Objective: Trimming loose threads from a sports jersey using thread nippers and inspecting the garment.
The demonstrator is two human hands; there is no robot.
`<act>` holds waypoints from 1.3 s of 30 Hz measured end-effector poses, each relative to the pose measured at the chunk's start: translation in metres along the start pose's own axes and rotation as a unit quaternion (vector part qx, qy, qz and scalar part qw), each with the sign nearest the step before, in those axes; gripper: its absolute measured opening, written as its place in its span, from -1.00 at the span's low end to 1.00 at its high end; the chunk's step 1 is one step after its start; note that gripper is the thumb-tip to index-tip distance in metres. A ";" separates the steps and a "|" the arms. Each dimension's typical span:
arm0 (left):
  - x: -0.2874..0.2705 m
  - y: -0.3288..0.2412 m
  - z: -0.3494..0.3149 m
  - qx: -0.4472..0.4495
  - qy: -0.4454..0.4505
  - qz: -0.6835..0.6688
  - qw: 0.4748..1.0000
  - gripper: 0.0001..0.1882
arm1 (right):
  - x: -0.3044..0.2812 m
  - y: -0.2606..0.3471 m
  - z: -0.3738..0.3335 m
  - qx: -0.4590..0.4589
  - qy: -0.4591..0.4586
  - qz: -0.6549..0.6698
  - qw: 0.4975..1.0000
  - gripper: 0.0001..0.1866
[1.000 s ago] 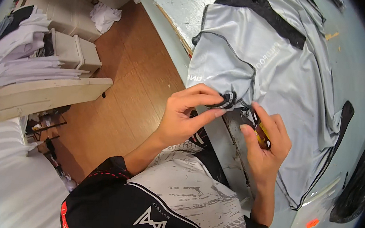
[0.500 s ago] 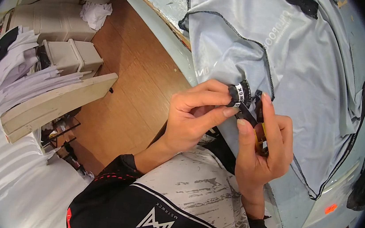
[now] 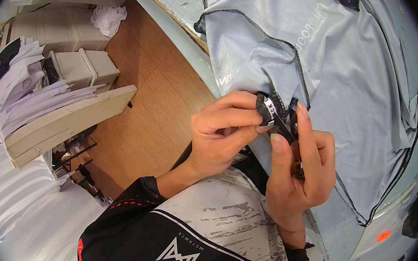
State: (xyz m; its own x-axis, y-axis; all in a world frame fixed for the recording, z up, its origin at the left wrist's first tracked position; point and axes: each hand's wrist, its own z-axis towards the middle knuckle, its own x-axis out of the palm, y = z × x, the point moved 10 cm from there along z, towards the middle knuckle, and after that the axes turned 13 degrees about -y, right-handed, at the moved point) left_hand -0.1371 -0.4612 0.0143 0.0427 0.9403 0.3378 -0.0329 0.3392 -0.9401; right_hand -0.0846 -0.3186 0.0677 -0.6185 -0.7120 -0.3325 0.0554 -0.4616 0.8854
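Observation:
A light grey garment with black overlocked seams is spread over the table, its printing showing reversed. One black-trimmed edge with a white printed strip is bunched up in front of me. My left hand pinches that edge between thumb and fingers. Close beside it on the right, my right hand is closed around small dark thread snips. Their narrow black end lies against the bunched edge, between my two thumbs. The rest of the tool is mostly hidden in my palm.
The pale table has a worn, chipped edge. To the left, a board carries stacked white cloth pieces. Behind it stand beige bins with a crumpled white cloth. An orange sticker is at lower right.
The view has shifted slightly. The bunched black edge has turned a little in my left fingers. My right hand keeps its grip, and less of the snips' yellow part shows.

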 end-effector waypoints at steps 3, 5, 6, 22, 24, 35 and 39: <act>0.004 -0.006 0.000 0.037 0.004 0.023 0.999 -0.80 | -0.003 0.004 0.000 -0.018 -0.005 0.001 1.000 -0.60; 0.007 -0.011 -0.001 0.054 0.004 0.043 0.998 -0.80 | -0.006 0.006 0.000 -0.030 -0.005 -0.007 1.000 -0.59; 0.008 -0.014 -0.001 0.071 0.003 0.061 0.996 -0.80 | -0.007 0.008 0.000 -0.043 -0.006 -0.018 0.999 -0.59; 0.009 -0.010 0.002 0.009 -0.012 0.044 0.999 -0.81 | -0.033 -0.025 0.010 0.023 -0.060 0.024 0.998 -0.60; 0.014 -0.019 0.005 0.058 -0.001 0.069 0.996 -0.77 | -0.029 -0.038 0.006 0.167 -0.048 0.104 0.979 -0.63; 0.051 -0.051 0.013 0.205 0.084 0.157 0.962 -0.70 | -0.012 -0.056 -0.011 0.329 -0.004 0.329 0.885 -0.75; 0.038 -0.022 0.017 0.039 0.050 0.014 0.998 -0.75 | -0.024 -0.047 -0.001 0.232 -0.034 0.256 0.938 -0.63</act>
State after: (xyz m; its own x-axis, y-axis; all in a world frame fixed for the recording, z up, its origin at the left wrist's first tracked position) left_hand -0.1520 -0.4327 0.0487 0.1404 0.9430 0.3019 -0.1120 0.3181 -0.9414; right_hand -0.0712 -0.2804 0.0342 -0.6532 -0.7349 0.1824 0.0213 0.2230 0.9746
